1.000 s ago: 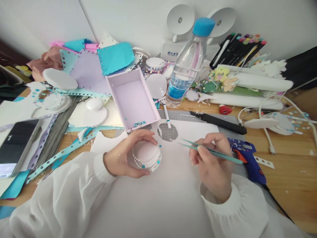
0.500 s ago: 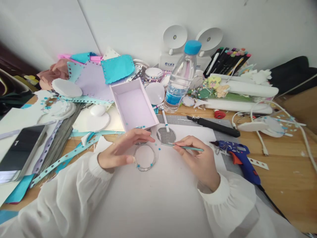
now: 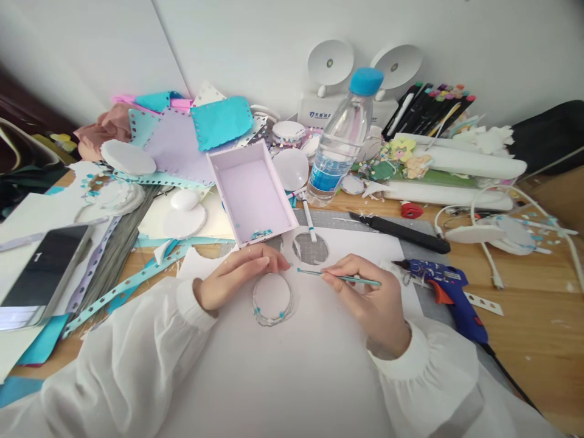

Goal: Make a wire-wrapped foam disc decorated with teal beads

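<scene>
My right hand (image 3: 367, 298) is closed in a pinch round a slim teal-handled tool (image 3: 360, 280) with a thin metal tip. At that tip is a tiny blue piece (image 3: 298, 269). Its point lies over the white paper (image 3: 283, 377), facing my left hand (image 3: 244, 274). That hand's fingers are bent and held together, thumb against them, with their tips beside another blue bit (image 3: 291, 265); whatever is between them is hidden. Just below it, a round white disc (image 3: 272, 293) lies with a thin wire ring bearing blue bits (image 3: 269, 317) along its near edge.
Beyond the hands stand a lilac box (image 3: 250, 188) with blue bits inside and a water bottle (image 3: 340, 146). To the right lie a black-handled cutter (image 3: 406, 234) and a blue glue gun (image 3: 440, 283). A phone (image 3: 45, 267) and patterned strips lie left.
My left hand has drawn its fingers together and moved off the side of the disc and ring. The blue bit now sits at the tool's tip. The view has shifted slightly.
</scene>
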The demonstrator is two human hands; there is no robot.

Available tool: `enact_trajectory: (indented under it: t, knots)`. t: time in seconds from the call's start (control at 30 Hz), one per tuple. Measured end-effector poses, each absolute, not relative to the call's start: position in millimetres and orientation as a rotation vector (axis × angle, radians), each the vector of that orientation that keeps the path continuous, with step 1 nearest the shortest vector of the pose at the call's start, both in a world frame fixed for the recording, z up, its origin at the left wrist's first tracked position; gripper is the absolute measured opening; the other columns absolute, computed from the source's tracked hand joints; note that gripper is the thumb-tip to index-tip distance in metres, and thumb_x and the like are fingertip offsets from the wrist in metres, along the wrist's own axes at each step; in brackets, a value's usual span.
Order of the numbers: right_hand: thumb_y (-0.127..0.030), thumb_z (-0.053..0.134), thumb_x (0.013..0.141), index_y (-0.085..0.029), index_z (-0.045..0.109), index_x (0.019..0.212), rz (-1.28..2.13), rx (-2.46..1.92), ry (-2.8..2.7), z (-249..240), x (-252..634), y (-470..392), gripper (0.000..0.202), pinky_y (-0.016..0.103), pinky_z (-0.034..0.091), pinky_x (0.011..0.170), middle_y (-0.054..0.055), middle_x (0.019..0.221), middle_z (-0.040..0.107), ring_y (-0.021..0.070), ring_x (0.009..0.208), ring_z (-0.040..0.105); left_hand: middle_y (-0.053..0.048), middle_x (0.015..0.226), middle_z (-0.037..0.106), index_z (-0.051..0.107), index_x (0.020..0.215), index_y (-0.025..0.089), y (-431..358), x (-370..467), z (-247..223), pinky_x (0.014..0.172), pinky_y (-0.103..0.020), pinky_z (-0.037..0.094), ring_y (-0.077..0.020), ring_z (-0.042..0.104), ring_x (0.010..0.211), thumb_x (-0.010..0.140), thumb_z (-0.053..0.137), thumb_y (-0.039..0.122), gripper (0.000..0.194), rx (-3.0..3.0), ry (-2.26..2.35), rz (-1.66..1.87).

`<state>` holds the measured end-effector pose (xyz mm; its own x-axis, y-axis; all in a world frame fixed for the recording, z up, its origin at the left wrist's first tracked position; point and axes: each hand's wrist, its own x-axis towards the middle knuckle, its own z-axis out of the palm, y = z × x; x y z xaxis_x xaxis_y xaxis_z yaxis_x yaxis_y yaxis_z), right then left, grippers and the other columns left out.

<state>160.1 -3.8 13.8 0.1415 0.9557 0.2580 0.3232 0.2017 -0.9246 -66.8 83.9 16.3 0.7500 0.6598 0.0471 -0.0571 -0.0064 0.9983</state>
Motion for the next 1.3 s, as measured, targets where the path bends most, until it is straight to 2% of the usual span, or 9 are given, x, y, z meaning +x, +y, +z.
enact_trajectory:
  t: [0.1,0.33,0.47,0.73,1.03,1.3]
  knots:
    - [-0.019,0.067,0.079,-0.022,0.063,0.075,0.836,-1.216,-1.241,15.8,160.5,-4.5,0.007,0.032,0.047,0.062,0.002,0.072,0.066,0.0179,0.072,0.062,-0.01,0.094,0.065,0.055,0.073,0.015,82.0,-62.3,21.0,0.082,-0.034,0.047,-0.0198,0.059,0.089,0.093,0.047,0.034,0.028,1.538,0.6,0.619]
    - [-0.018,0.068,0.079,-0.024,0.063,0.077,0.975,-1.063,-1.137,14.9,154.3,-6.9,0.008,0.031,0.049,0.064,0.001,0.074,0.066,0.017,0.074,0.063,-0.01,0.092,0.064,0.063,0.089,0.014,75.7,-57.4,19.3,0.08,-0.03,0.05,-0.0179,0.061,0.088,0.089,0.054,0.024,0.013,1.644,0.516,0.606]
    - [-0.017,0.067,0.08,-0.023,0.064,0.077,0.979,-1.075,-1.178,16.6,151.2,-8.7,0.007,0.032,0.049,0.063,0.002,0.075,0.067,0.0174,0.075,0.063,-0.012,0.095,0.065,0.065,0.099,0.013,71.4,-55.6,20.1,0.081,-0.032,0.051,-0.0192,0.062,0.09,0.086,0.058,0.021,0.017,1.734,0.504,0.631]
    - [-0.016,0.067,0.08,-0.023,0.064,0.079,0.974,-1.059,-1.203,15.9,151.2,-9.0,0.007,0.031,0.049,0.061,0.002,0.076,0.066,0.0174,0.075,0.063,-0.011,0.088,0.069,0.067,0.095,0.013,70.5,-54.9,22.8,0.076,-0.031,0.053,-0.0189,0.065,0.083,0.086,0.057,0.019,0.014,1.763,0.48,0.697]
    - [-0.012,0.066,0.08,-0.025,0.063,0.082,0.989,-1.001,-1.145,12.5,151.5,-11.3,0.013,0.03,0.05,0.066,0.001,0.077,0.064,0.0157,0.078,0.061,-0.011,0.083,0.071,0.07,0.089,0.013,69.6,-56.1,24.1,0.073,-0.029,0.053,-0.0182,0.066,0.08,0.085,0.059,0.015,0.012,1.765,0.506,0.735]
    - [-0.01,0.065,0.079,-0.023,0.064,0.08,0.943,-1.04,-1.183,18.1,148.3,-11.6,0.014,0.032,0.051,0.066,0.001,0.075,0.063,0.0162,0.075,0.062,-0.011,0.081,0.073,0.072,0.089,0.014,68.9,-54.7,19.3,0.071,-0.032,0.055,-0.0188,0.067,0.076,0.082,0.063,0.014,0.012,1.823,0.502,0.795]
